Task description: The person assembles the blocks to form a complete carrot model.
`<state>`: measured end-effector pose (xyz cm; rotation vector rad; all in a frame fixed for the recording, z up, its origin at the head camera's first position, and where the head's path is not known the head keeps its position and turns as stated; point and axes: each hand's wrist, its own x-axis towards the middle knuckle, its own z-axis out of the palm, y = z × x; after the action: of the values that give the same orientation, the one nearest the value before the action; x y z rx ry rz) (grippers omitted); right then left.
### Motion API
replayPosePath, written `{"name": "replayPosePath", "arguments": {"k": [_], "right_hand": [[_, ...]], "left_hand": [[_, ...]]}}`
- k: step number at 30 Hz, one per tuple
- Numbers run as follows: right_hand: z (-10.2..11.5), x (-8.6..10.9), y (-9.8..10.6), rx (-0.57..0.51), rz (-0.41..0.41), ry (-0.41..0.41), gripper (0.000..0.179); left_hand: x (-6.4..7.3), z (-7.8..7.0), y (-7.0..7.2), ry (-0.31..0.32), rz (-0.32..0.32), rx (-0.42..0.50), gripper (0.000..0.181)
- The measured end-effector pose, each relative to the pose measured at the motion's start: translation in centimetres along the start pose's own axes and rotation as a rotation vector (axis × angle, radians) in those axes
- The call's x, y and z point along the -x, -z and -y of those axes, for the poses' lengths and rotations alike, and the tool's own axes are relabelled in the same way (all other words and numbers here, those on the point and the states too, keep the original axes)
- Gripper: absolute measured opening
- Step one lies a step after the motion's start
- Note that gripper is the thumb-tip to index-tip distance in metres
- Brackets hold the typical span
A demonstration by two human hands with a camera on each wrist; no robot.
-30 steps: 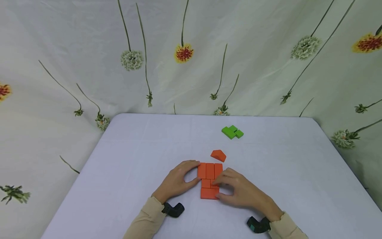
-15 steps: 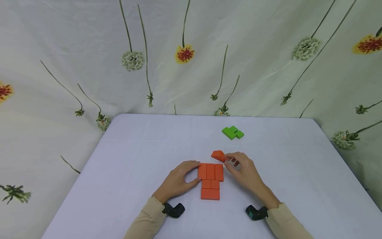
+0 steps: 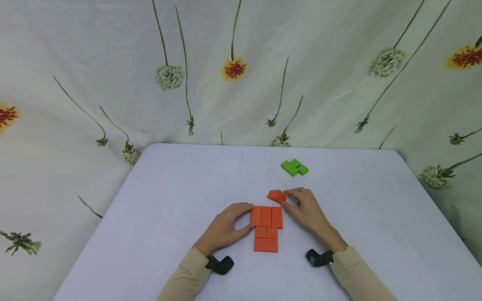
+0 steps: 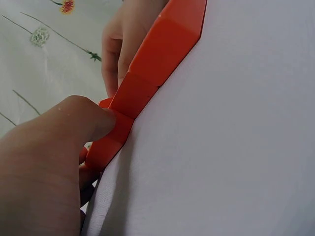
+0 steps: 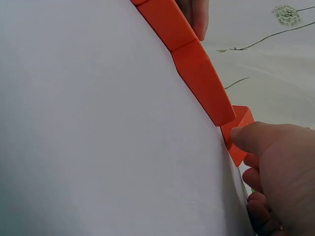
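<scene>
Flat orange blocks [image 3: 266,216] lie fitted together on the white table, three upright ones in a row above two small ones and a wide one [image 3: 265,245]. My left hand [image 3: 223,225] holds the left block of the top row, thumb at its near corner and index finger at its far corner. In the left wrist view that thumb presses the orange block [image 4: 110,140]. Just beyond the row lies a loose orange wedge-shaped block [image 3: 276,196]. My right hand [image 3: 309,211] pinches its right side between thumb and index finger. The right wrist view shows the thumb against the wedge [image 5: 240,120].
Several small green blocks [image 3: 294,167] lie grouped near the far edge of the table [image 3: 188,179]. Behind it hangs a pale flowered cloth [image 3: 324,75]. Black wrist cameras [image 3: 220,265] sit at both cuffs.
My right hand has left the small lower blocks and moved away from me to the wedge-shaped block, where thumb and index have closed on it. The left hand has stayed in place.
</scene>
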<state>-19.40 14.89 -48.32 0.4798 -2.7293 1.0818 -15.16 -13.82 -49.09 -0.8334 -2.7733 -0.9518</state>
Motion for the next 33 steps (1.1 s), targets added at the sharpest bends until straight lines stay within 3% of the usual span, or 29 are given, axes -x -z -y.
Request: {"name": "replayPosePath", "arguments": {"k": [11,16,21,33], "right_hand": [[0.0,-0.3,0.1,0.036,-0.002,0.046,0.031],[-0.2,-0.3,0.3,0.017,-0.044,0.054,0.029],[-0.6,0.0,0.3,-0.019,-0.098,0.048,0.023],[-0.8,0.9,0.7,-0.085,-0.144,0.005,0.021]], "left_hand": [[0.1,0.1,0.0,0.003,-0.003,-0.005,0.056],[0.1,0.1,0.0,0.006,-0.004,-0.006,0.056],[0.0,0.1,0.0,-0.012,-0.013,-0.019,0.055],[0.1,-0.2,0.1,0.008,0.002,-0.015,0.056]]}}
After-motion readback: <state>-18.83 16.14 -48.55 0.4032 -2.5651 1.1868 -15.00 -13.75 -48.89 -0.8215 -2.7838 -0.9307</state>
